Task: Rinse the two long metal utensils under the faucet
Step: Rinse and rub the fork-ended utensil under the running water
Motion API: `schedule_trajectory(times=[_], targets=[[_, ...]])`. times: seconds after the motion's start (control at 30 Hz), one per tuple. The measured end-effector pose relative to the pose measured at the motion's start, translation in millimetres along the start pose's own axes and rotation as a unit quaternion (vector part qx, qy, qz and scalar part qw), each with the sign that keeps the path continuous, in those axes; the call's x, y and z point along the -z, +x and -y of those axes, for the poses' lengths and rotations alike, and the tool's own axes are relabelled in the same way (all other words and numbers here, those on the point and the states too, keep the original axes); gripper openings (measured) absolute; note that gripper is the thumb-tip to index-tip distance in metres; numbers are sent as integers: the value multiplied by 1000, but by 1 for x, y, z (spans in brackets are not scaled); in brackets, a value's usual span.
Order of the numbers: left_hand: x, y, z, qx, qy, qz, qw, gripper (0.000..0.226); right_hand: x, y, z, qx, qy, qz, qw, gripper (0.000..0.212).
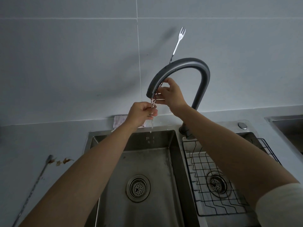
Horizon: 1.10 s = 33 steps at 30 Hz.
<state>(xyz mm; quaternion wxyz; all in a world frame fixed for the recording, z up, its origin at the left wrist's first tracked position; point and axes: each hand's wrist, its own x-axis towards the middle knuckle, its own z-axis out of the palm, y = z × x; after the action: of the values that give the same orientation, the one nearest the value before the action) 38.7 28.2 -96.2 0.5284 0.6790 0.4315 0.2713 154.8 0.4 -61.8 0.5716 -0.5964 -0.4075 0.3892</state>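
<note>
Centrally, the double steel sink (pixel 173 145) fills the lower middle of the frame, its left basin bare and its right basin holding a black wire rack (pixel 229 185). Above it arches the dark faucet (pixel 185 63), with a thin stream of water (pixel 151 125) falling from its spout near the frame's centre. Both bare forearms reach up from the bottom corners toward that spout.

The right hand (pixel 172 94) sits just under the faucet's curve, fingers pinched around the lower shaft of a long metal fork (pixel 177 41), whose tines stick up past the faucet into the upper middle of the frame. The left hand (pixel 141 113), just below and left of the spout, is curled closed in the stream; whether it grips the fork's lower end I cannot tell. A second long metal utensil (pixel 32 189) lies on the counter at lower left, well apart from the water, beside some brown scraps (pixel 63 161). A folded cloth (pixel 119 120) sits behind the left hand.

Judging by its look, the fork is light, stiff and thin, and slippery when wet, so a pinch near mid-shaft with a second hand steadying the end seems safest.
</note>
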Motion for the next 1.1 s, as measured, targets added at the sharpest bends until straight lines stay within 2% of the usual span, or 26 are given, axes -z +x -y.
schedule_trajectory(times=[0.17, 0.23, 0.33, 0.43, 0.53, 0.6, 0.8, 0.93, 1.1], targets=[[0, 1, 5, -50, 154, -33, 986, 26, -1, 0, 1, 2, 0, -1, 1000, 25], [1, 0, 9, -60, 181, -50, 980, 28, -1, -1, 0, 0, -4, -6, 1000, 26], [1, -2, 11, -55, 142, -51, 987, 30, -1, -2, 0, 0, 3, -7, 1000, 24], [2, -3, 8, 21, 0, -16, 1000, 27, -2, -1, 1, 3, 7, -6, 1000, 22], [4, -4, 4, 95, -120, 14, 988, 27, -1, 1, 3, 4, 7, -6, 1000, 23], [5, -5, 2, 106, -153, 27, 982, 27, -1, 1, 3, 0, 8, 3, 1000, 28], [8, -6, 2, 63, -62, 8, 996, 25, -5, -8, 0, -15, 21, 31, 999, 32], [5, -6, 8, 31, 14, 24, 999, 20, -5, -9, -1, -9, 18, 30, 999, 32], [2, -3, 12, 16, 22, 31, 999, 22, -5, -10, -2, 7, 23, 43, 999, 30]])
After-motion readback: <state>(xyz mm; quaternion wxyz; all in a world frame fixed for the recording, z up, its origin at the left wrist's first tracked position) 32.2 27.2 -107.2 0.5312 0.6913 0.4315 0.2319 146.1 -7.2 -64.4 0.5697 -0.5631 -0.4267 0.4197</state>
